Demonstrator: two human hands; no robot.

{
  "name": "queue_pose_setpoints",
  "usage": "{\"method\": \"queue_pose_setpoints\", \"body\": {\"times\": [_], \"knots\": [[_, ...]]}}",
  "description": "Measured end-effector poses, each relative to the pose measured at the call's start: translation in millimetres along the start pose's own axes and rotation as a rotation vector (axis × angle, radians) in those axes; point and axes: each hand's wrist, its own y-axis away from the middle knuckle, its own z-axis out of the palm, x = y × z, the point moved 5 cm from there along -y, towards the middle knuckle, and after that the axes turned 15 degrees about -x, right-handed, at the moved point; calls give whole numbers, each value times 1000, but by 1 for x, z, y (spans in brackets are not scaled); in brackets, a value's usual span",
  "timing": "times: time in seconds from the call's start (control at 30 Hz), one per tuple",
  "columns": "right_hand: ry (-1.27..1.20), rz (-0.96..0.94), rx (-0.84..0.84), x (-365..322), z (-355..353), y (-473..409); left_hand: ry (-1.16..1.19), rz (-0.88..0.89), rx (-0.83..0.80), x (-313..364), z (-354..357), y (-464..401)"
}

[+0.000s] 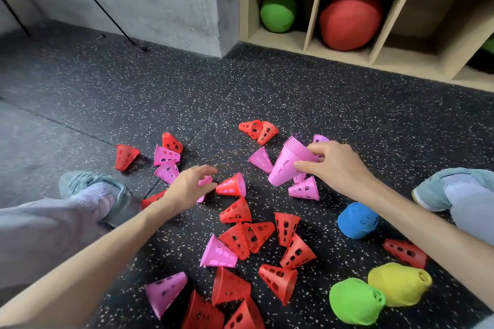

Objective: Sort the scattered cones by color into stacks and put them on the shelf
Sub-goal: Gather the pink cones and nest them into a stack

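speckled black rubber floor (307,93), wooden cube shelf (315,8) behind. red cones (236,212) and pink cones (217,252) scattered between the feet. right hand (334,165) gripping a tilted pink cone stack (287,164), fingers curled round its rim. left hand (191,185) over one small pink cone (205,180), fingers curved, contact unclear.

Two hands show: the left hand (189,187) and the right hand (334,165).

Loose pink cones (217,252): about nine, plus one nested pink stack (287,165) in the right hand.

Red cones (286,227): about seventeen, mostly below the hands.

Finished stacks right of the right arm: one blue (357,220), one yellow (398,287), one green (354,302).
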Motion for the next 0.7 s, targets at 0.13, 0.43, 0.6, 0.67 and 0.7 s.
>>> {"method": "queue_pose_setpoints", "body": {"times": [0.13, 0.43, 0.6, 0.67, 0.7], "knots": [[1, 0, -15, -5, 5, 0, -50, -23, -12, -29, 20, 14], [-15, 0, -18, -10, 7, -1, -126, -171, -10, -53, 14, 3], [0, 10, -31, -6, 10, 1, -56, -223, 99, -68, 10, 6], [-2, 13, -24, -1, 11, 1, -35, -229, 127, -68, 7, 8], [-12, 10, -19, 1, 11, 1, -19, -240, 135, -69, 7, 9]]}}
